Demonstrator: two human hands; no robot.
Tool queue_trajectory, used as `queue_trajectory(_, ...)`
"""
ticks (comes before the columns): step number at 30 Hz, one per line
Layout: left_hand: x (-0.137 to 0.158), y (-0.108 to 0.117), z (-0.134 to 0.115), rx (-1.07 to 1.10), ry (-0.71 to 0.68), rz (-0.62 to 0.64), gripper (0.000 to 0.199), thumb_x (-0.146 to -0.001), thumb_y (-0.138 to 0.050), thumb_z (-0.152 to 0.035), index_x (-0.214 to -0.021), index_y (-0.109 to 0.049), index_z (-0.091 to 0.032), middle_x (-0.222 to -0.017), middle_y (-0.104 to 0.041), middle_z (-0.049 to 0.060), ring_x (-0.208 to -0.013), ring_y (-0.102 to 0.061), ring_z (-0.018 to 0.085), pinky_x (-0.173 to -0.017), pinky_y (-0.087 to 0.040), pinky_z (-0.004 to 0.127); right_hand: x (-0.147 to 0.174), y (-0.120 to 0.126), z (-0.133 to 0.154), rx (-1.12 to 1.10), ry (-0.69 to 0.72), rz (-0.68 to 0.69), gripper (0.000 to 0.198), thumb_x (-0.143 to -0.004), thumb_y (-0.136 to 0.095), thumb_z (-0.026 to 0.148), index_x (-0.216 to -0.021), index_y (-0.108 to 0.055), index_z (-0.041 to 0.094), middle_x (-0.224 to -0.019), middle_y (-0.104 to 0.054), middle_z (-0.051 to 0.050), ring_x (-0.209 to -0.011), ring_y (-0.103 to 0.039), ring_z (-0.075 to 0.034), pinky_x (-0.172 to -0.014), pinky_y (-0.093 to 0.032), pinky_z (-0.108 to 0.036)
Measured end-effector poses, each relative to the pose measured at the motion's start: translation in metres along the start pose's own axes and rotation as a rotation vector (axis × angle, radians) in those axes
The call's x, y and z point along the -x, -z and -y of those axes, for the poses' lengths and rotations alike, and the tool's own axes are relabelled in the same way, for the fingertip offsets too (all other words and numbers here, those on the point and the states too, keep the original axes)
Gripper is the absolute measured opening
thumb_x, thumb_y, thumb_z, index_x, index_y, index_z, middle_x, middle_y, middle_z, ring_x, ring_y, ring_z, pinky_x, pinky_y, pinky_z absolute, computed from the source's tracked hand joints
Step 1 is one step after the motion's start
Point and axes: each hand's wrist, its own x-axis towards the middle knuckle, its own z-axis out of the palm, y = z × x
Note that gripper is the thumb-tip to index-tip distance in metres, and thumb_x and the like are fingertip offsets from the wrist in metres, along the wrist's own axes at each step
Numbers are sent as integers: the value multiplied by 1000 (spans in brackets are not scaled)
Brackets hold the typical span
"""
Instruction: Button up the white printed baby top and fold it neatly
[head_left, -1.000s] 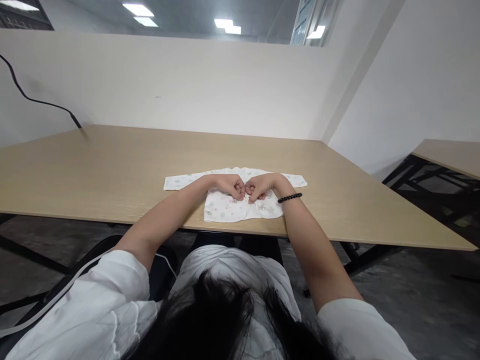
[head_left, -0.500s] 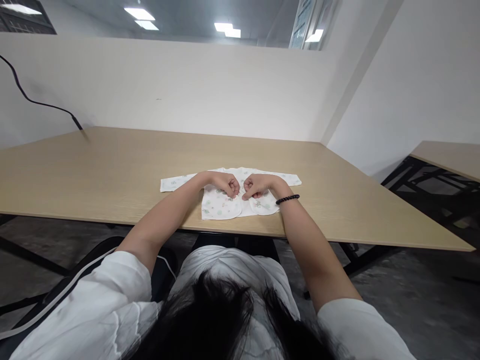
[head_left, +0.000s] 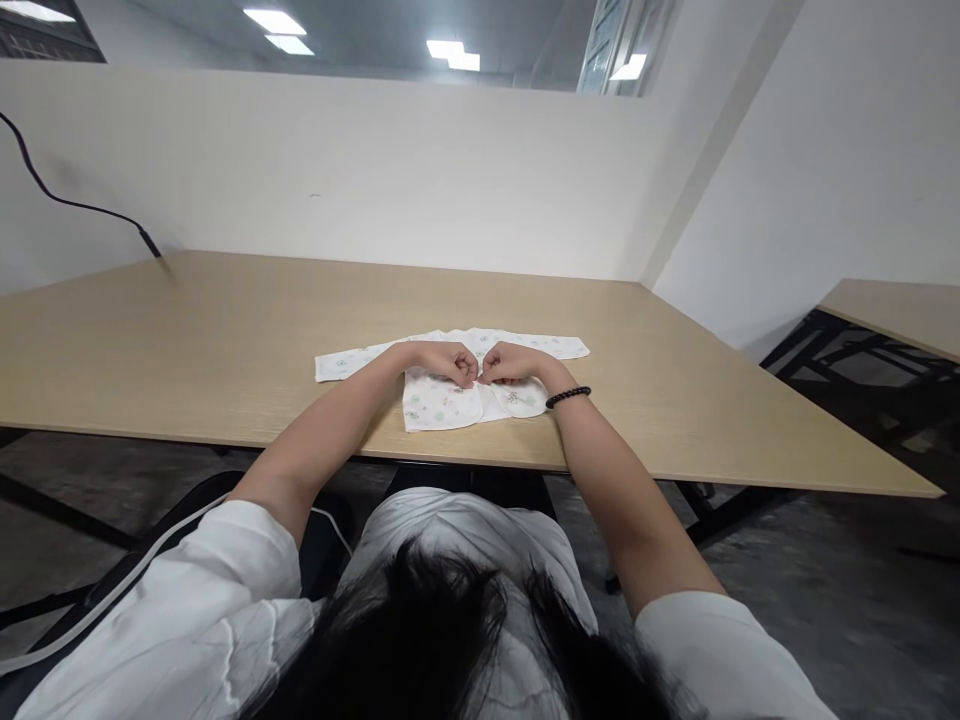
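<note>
A small white long-sleeved baby shirt [head_left: 442, 405] with a pale green and pink print lies spread on the table, its sleeves out to both sides. My left hand [head_left: 452, 364] is closed in a pinch at the front edge of the shirt, near its middle. Close against it, my right hand [head_left: 508, 362] pinches the opposite front edge, fingertips nearly touching the left ones. Below the hands the two rounded front panels stand slightly apart. Whatever small part lies between the fingertips is hidden.
The shirt lies near the front edge of a wooden table [head_left: 247, 320]. A white wall [head_left: 420, 170] rises behind it. At the far left a black cable [head_left: 82, 207] hangs down to the tabletop. Another table [head_left: 892, 310] stands to the right.
Both hands have come closer together, their fingertips now nearly meeting at the shirt's middle. The right side of the shirt has been drawn slightly leftward.
</note>
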Motion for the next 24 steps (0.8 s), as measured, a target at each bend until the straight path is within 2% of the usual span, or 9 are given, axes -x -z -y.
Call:
queue_trajectory(4, -2, -3, -1, 26, -14, -29, 20, -63, -78, -30, -69, -65, -16, -63, -58, 0, -55, -46, 11, -52, -31, 25, 1, 5, -5, -98, 11, 27, 26, -72, -74, 30, -61, -55, 17, -51, -50, 3, -46, -42, -7, -46, -34, -21)
queue_trajectory(7, -4, -4, -2, 53, -17, -54, 21, -66, -76, -33, -72, -65, -16, -63, -57, 0, -54, -44, 10, -52, -31, 25, 3, 9, -8, -188, 31, 48, 27, -73, -75, 31, -64, -54, 17, -53, -48, 4, -48, -44, -7, -49, -38, -20)
queue_trajectory(14, -7, -10, -5, 119, -29, -125, 24, -73, -72, -35, -68, -59, -16, -53, -47, -2, -47, -38, 9, -47, -28, 24, 1, 12, -16, -337, 32, 86, 17, -68, -74, 22, -72, -59, 16, -60, -51, 5, -51, -45, -6, -54, -43, -18)
queue_trajectory(24, -7, -13, -1, 180, -46, -146, 24, -74, -72, -33, -65, -57, -16, -52, -47, -1, -46, -39, 9, -45, -29, 23, -3, 13, -15, -365, 15, 99, 14, -65, -72, 17, -72, -60, 15, -57, -51, 5, -48, -44, -5, -45, -37, -16)
